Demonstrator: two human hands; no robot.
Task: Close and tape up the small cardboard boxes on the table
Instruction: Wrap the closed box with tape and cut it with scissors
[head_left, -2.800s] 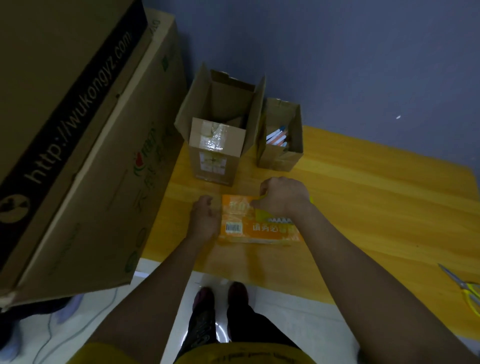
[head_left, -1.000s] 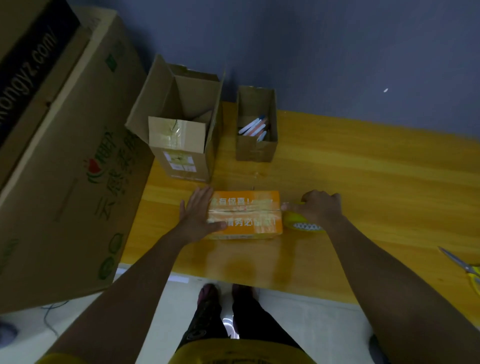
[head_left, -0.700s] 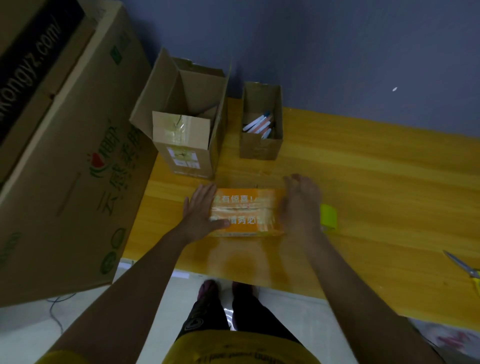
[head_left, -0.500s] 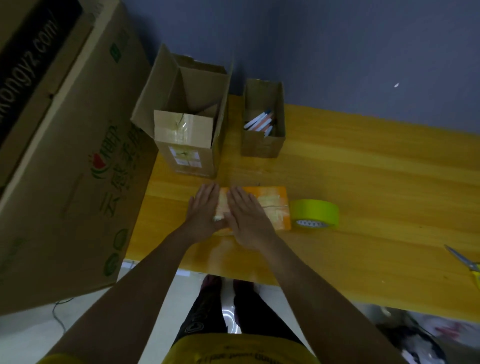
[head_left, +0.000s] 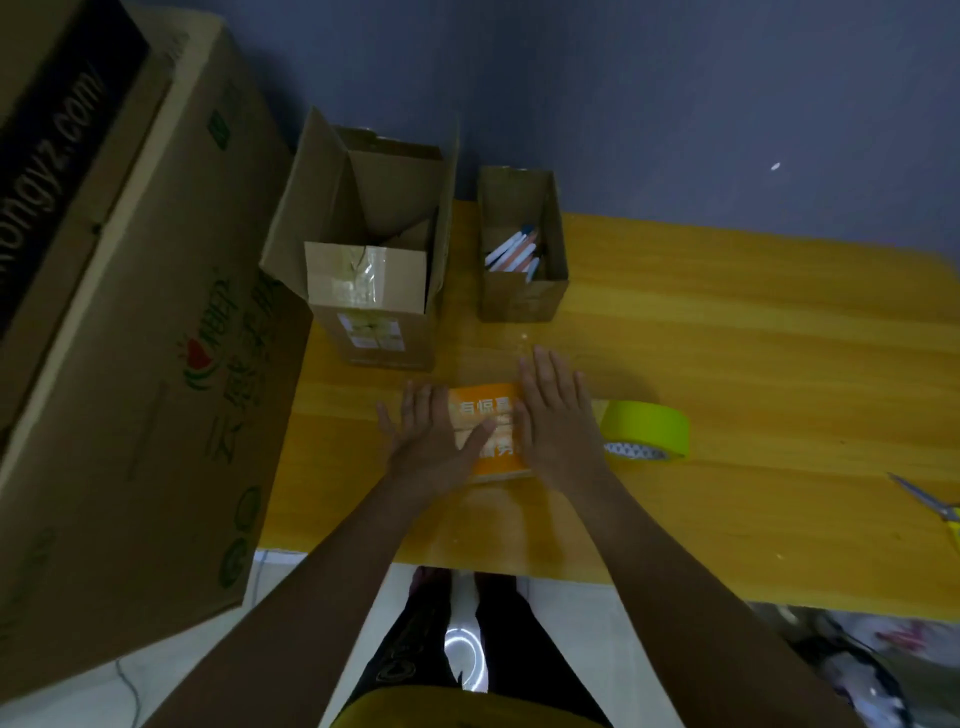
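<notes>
A small orange cardboard box (head_left: 485, 410) with white lettering lies closed on the yellow table (head_left: 753, 374), a strip of tape along its top. My left hand (head_left: 434, 441) lies flat on the box's left end, fingers straight. My right hand (head_left: 558, 421) presses flat on its right end, fingers spread. A roll of green tape (head_left: 647, 428) rests on the table just right of my right hand, touching neither hand.
An open brown box (head_left: 374, 280) with raised flaps stands behind the orange box. To its right, a narrow open box (head_left: 519, 296) holds several pens. Scissors (head_left: 930, 501) lie at the right edge. A very large carton (head_left: 119, 322) fills the left side.
My right hand let go of the tape roll, left it on the table, swept left along the box top and has come back to the box's right end. My left hand stayed put.
</notes>
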